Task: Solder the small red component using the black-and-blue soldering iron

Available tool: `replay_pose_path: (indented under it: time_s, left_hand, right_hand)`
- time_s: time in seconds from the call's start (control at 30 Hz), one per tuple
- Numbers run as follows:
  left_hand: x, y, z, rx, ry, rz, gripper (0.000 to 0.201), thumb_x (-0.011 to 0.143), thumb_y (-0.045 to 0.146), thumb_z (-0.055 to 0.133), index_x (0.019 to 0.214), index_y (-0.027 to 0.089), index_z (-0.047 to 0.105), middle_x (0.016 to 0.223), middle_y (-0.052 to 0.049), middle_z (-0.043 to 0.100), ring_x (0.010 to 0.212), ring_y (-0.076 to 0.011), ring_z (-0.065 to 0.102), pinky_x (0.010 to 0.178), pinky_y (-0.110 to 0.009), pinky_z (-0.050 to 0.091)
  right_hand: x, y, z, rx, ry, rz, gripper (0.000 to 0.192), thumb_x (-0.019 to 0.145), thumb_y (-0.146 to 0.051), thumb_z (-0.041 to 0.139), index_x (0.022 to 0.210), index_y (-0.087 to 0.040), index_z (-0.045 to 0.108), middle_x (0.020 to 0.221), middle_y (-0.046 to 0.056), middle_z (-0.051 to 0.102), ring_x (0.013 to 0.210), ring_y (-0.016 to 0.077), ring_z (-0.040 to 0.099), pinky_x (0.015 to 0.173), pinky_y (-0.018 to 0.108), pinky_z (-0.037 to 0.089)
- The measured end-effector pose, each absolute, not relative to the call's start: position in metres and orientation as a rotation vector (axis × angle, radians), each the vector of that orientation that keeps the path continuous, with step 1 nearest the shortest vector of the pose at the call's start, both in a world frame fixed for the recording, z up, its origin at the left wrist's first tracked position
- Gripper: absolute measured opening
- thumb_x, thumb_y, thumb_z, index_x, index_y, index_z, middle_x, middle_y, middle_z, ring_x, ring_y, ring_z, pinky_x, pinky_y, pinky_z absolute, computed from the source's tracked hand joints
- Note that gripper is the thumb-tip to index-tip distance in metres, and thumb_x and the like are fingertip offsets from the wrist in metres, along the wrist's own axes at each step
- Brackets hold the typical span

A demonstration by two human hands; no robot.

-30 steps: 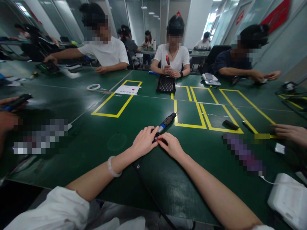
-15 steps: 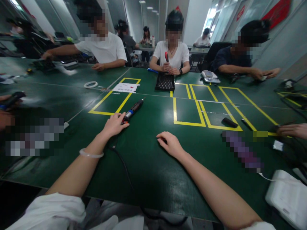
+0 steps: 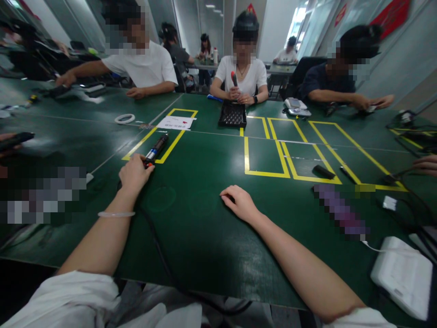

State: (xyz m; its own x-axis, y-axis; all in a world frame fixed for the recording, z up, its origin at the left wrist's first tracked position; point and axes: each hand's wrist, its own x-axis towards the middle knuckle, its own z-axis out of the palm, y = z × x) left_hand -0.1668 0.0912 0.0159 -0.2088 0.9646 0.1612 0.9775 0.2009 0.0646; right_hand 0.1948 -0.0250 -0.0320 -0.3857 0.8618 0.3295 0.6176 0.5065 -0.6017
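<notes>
An electric screwdriver (image 3: 157,146), dark with a blue and silver band and a bit of orange at its near end, points away from me over a yellow-taped rectangle (image 3: 173,146). My left hand (image 3: 133,172) is closed around its near end. A black cord (image 3: 157,241) runs back from near that hand over the table edge. Just past the screwdriver's far end lies a white paper sheet (image 3: 176,122). My right hand (image 3: 240,203) rests on the green table (image 3: 211,246), loosely curved, with a gap between thumb and fingers and nothing visible in it.
A black tray (image 3: 232,116) stands before the person opposite, who holds a red-and-black tool. A roll of white tape (image 3: 124,119) lies left of the paper. At right are more taped rectangles, a black piece (image 3: 323,171) and a white box (image 3: 402,277). Other people sit around.
The electric screwdriver has moved left with my left hand, from bare table onto the taped rectangle, and points more directly away. The cord has shifted. My right hand has stayed in place.
</notes>
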Motion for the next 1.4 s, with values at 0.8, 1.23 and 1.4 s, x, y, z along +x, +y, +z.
replay_pose_path:
  time_s: [0.8,1.23,1.4]
  left_hand:
    - [-0.005,0.007,0.012,-3.727,-1.693,-0.793,0.041,0.09,0.036,0.053,0.125,0.014,0.058,0.106,-0.008,0.067,0.097,-0.0193,0.062,0.087,-0.031,0.046]
    - [-0.01,0.007,0.009,-3.645,-1.789,-1.061,0.027,0.089,0.035,0.058,0.108,0.016,0.056,0.095,-0.006,0.072,0.091,-0.0178,0.067,0.083,-0.03,0.049]
    - [-0.008,0.002,0.013,-3.578,-1.613,-0.98,0.03,0.09,0.039,0.057,0.112,0.019,0.055,0.095,-0.003,0.071,0.09,-0.0168,0.067,0.08,-0.027,0.048]
  right_hand:
    - [0.194,-0.027,-0.034,-1.055,-2.081,0.625,0.018,0.09,-0.019,0.057,0.108,-0.022,0.057,0.089,0.002,0.063,0.081,0.0149,0.058,0.075,0.026,0.046]
    - [0.194,-0.025,-0.032,-1.1,-1.934,0.761,0.007,0.09,-0.022,0.058,0.097,-0.018,0.059,0.086,0.003,0.066,0.078,0.0151,0.061,0.072,0.026,0.046]
    - [0.195,-0.025,-0.028,-1.169,-1.868,0.827,0.014,0.094,-0.03,0.055,0.088,-0.019,0.06,0.076,0.001,0.066,0.07,0.0142,0.06,0.067,0.025,0.043]
